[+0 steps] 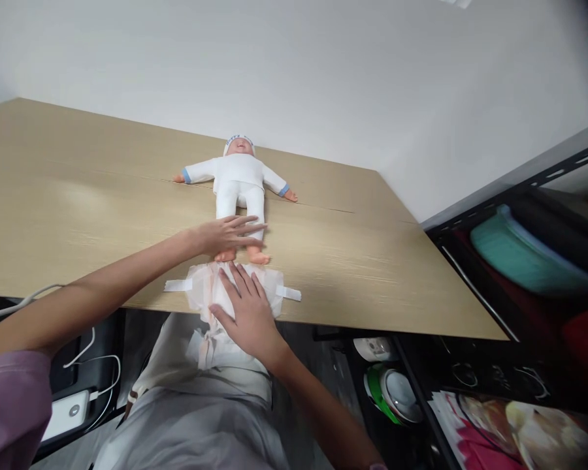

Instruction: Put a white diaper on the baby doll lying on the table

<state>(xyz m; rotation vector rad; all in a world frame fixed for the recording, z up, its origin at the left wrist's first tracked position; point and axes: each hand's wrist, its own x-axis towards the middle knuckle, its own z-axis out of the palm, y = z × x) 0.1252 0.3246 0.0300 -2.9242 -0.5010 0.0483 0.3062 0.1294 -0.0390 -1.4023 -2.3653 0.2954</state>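
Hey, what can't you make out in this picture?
Head view:
Lower legs of the doll: partly behind the left hand.
Middle of the diaper: behind the right hand.
Lettering on the cap: too small to read.
Rest of the purple left sleeve: cut off by the left edge.

Wht cloth-bodied doll (239, 179): wht outfit (238, 168) w/ lt-blue cuffs (186, 175), wht cap (239, 138) w/ dk-blue lettering. Wht winged thin-sheet diaper (200, 287): pale-pink tint, wht tabs (291, 294). Lt-tan flat wood-look tabletop (353, 261), faint streaks. Mauve fabric sleeve (14, 405). Curved teal item (524, 254).
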